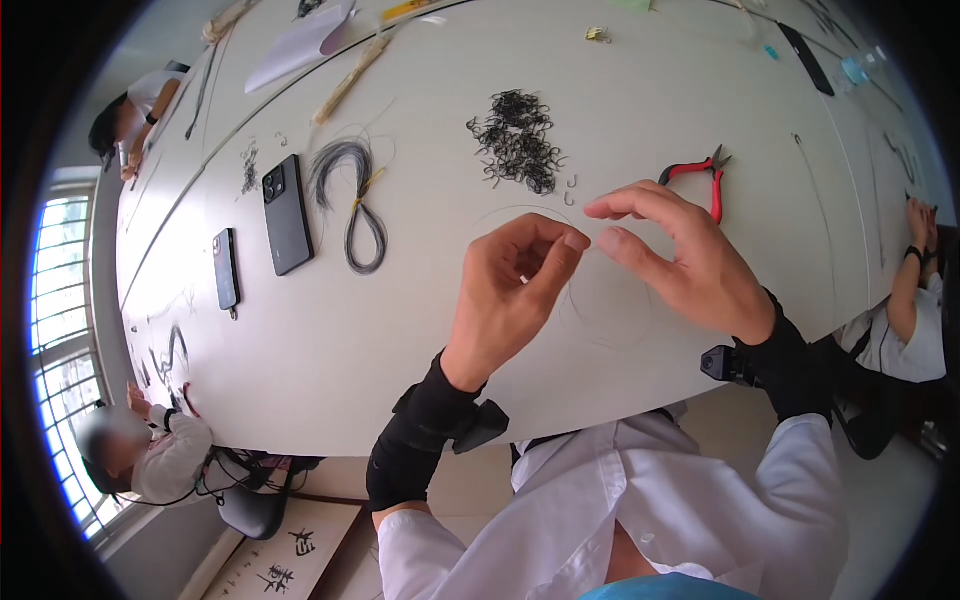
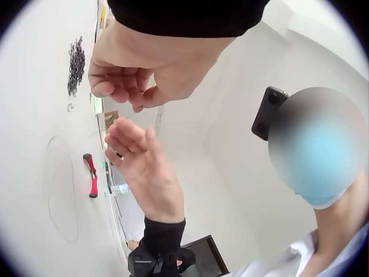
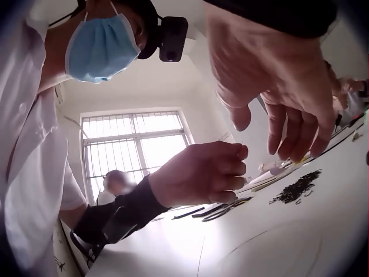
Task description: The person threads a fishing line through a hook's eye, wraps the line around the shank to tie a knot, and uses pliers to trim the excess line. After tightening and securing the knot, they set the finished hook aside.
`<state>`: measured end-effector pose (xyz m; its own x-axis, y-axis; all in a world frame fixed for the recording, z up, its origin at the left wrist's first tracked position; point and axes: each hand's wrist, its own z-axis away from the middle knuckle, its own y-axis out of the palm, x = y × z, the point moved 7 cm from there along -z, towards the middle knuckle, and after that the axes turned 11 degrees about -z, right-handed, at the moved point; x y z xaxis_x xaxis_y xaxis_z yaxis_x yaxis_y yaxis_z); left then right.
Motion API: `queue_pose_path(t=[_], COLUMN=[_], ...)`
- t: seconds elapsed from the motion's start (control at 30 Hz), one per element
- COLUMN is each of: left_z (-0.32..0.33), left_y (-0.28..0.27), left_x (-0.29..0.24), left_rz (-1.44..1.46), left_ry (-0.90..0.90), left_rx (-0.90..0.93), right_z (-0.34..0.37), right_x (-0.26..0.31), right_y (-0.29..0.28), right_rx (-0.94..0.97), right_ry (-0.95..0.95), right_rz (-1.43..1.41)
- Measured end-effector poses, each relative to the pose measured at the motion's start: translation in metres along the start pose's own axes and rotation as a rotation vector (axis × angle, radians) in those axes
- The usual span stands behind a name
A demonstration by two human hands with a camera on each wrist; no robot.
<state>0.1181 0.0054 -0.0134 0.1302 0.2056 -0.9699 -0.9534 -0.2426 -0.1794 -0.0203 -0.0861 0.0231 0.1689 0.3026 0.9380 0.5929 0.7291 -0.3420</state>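
Over the table, my left hand (image 1: 515,290) pinches a thin fishing line between thumb and forefinger; whatever else may sit in that pinch is hidden by the fingertips. The line (image 2: 48,199) shows as a faint loop over the white tabletop in the left wrist view. Just to the right, my right hand (image 1: 695,260) has its fingers spread and thumb apart, holding nothing, its fingertips close to the left hand's. Beyond the hands lies a heap of small dark fishhooks (image 1: 518,140), with two loose hooks (image 1: 570,190) at its near side.
Red-handled pliers (image 1: 717,185) lie behind my right hand. Left of the heap are a tied bundle of line (image 1: 368,235), a large black phone (image 1: 288,215) and a smaller phone (image 1: 227,268). A water bottle (image 1: 862,67) stands far right. Other people sit around the table.
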Motion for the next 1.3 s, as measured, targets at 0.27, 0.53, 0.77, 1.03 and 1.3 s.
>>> queue_pose_path(t=[0.27, 0.53, 0.77, 1.03, 1.3], left_z=[-0.003, -0.034, -0.068, -0.073, -0.074], left_y=[0.006, -0.041, -0.042, -0.051, -0.058], left_x=[0.006, -0.010, 0.009, 0.010, 0.009], left_rz=[-0.163, -0.824, -0.942, -0.741, -0.387], left_ry=[-0.064, 0.385, 0.495, 0.405, 0.201], left_rx=[0.037, -0.322, -0.300, -0.316, -0.296], right_z=[-0.028, -0.055, -0.073, -0.081, -0.087], right_x=[-0.029, -0.006, 0.003, -0.009, -0.028], right_y=[0.018, -0.004, -0.007, -0.008, -0.004], right_rx=[0.031, -0.058, -0.209, -0.184, -0.158], right_ry=[0.167, 0.222, 0.143, 0.135, 0.135], right_rz=[-0.604, -0.818, -0.700, -0.712, -0.549])
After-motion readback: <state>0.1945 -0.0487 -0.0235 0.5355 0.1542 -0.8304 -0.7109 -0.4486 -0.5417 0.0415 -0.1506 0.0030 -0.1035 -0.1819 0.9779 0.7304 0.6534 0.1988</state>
